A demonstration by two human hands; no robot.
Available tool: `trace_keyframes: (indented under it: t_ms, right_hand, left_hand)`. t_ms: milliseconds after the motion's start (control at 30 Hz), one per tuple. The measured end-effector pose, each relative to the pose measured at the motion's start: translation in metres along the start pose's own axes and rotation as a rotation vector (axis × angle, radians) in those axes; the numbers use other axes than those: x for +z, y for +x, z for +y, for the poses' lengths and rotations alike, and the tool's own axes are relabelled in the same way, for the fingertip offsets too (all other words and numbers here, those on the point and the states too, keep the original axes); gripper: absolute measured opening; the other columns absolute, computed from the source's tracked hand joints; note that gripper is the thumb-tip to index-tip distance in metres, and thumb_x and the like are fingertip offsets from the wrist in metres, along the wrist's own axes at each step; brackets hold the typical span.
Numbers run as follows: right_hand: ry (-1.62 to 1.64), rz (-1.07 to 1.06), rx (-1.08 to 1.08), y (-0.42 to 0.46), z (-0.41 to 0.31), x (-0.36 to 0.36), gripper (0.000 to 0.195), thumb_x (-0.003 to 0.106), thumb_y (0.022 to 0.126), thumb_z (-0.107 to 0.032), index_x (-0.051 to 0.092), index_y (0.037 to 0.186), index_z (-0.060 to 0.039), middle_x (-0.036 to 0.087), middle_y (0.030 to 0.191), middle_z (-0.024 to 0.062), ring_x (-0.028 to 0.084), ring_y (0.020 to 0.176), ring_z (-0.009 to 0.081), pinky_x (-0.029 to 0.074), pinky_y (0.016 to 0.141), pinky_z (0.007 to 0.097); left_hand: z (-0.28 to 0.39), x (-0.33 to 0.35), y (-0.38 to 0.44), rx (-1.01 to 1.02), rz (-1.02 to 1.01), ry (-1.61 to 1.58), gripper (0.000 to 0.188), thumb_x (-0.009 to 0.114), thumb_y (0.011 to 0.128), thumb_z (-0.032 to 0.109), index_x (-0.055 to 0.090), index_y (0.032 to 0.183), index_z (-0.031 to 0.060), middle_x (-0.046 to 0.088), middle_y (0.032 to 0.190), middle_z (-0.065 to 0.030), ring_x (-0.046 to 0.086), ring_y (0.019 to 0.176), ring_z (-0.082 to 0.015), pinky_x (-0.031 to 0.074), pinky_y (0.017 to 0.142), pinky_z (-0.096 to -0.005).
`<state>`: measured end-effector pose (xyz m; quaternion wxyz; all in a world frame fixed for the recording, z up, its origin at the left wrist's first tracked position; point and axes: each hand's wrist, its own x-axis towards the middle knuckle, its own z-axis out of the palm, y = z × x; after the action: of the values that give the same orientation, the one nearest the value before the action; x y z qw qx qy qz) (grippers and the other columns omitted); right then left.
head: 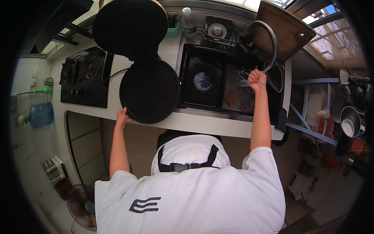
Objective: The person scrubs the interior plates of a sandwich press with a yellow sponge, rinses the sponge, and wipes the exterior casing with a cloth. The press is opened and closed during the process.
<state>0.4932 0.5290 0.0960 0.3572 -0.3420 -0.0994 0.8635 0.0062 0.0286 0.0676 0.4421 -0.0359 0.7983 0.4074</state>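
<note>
My left hand (123, 117) rests at the front left rim of a round black electric griddle (149, 92), which stands on the white countertop with its lid (131, 26) raised. Over the right part of the black sink (201, 106), my right hand (257, 80) is closed in a fist around the end of the curved metal faucet (273, 38). Water splashes just left of that fist. A purple thing (205, 82) with suds around it lies in the left basin. A brownish piece (230, 96) lies in the right part of the sink.
Left of the griddle is a black gas stove (84, 90); the griddle's cord runs towards it. Behind the sink stand a plastic bottle (189, 26), a wire rack with a strainer (217, 30) and a wooden board (280, 32). A blue-framed shelf (309, 131) is at right.
</note>
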Motion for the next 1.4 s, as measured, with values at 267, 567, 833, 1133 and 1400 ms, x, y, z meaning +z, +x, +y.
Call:
trace_keyframes:
  t_ms: [267, 567, 833, 1133, 1400]
  right_hand:
    - [-0.101, -0.115, 0.011, 0.014, -0.015, -0.032, 0.030, 0.042, 0.086, -0.018, 0.042, 0.057, -0.0098, 0.033, 0.048, 0.0013, 0.031, 0.040, 0.0149, 0.026, 0.038, 0.0297]
    - [-1.951, 0.176, -0.158, 0.018, 0.110, -0.095, 0.031, 0.050, 0.089, -0.024, 0.064, 0.106, -0.0011, 0.063, 0.107, 0.0272, 0.058, 0.104, 0.0435, 0.045, 0.093, 0.0471]
    - [-1.545, -0.252, -0.826, 0.013, 0.208, 0.165, 0.023, 0.064, 0.074, 0.005, 0.064, 0.095, -0.0036, 0.063, 0.099, 0.0126, 0.064, 0.090, 0.0323, 0.051, 0.078, 0.0368]
    - [-1.847, -0.511, -0.986, -0.023, 0.271, 0.137, 0.029, 0.059, 0.078, 0.004, 0.068, 0.103, -0.0053, 0.064, 0.117, 0.0121, 0.061, 0.110, 0.0290, 0.053, 0.087, 0.0351]
    - [-1.011, -0.268, -0.010, -0.105, 0.260, 0.064, 0.031, 0.055, 0.086, 0.006, 0.064, 0.115, -0.0007, 0.066, 0.114, 0.0127, 0.067, 0.099, 0.0256, 0.056, 0.084, 0.0328]
  left_hand:
    - [-0.007, -0.006, 0.010, 0.035, -0.011, -0.035, 0.036, 0.041, 0.102, 0.030, 0.045, 0.116, -0.0022, 0.060, 0.111, -0.0203, 0.068, 0.087, -0.0381, 0.061, 0.067, -0.0444]
    - [-0.006, -0.003, 0.003, 0.062, -0.037, -0.059, 0.035, 0.042, 0.101, 0.029, 0.049, 0.115, -0.0022, 0.062, 0.105, -0.0170, 0.069, 0.081, -0.0332, 0.061, 0.062, -0.0404]
    - [0.000, -0.002, -0.003, 0.053, -0.067, -0.048, 0.036, 0.041, 0.101, 0.029, 0.048, 0.115, -0.0031, 0.061, 0.107, -0.0173, 0.069, 0.085, -0.0339, 0.062, 0.065, -0.0404]
    - [0.002, -0.001, -0.009, 0.070, -0.081, -0.065, 0.036, 0.043, 0.101, 0.028, 0.049, 0.115, -0.0037, 0.061, 0.106, -0.0159, 0.069, 0.082, -0.0327, 0.061, 0.062, -0.0387]
    - [0.000, 0.002, -0.006, 0.074, -0.081, -0.088, 0.034, 0.043, 0.100, 0.027, 0.049, 0.113, -0.0034, 0.061, 0.102, -0.0149, 0.069, 0.078, -0.0332, 0.061, 0.059, -0.0382]
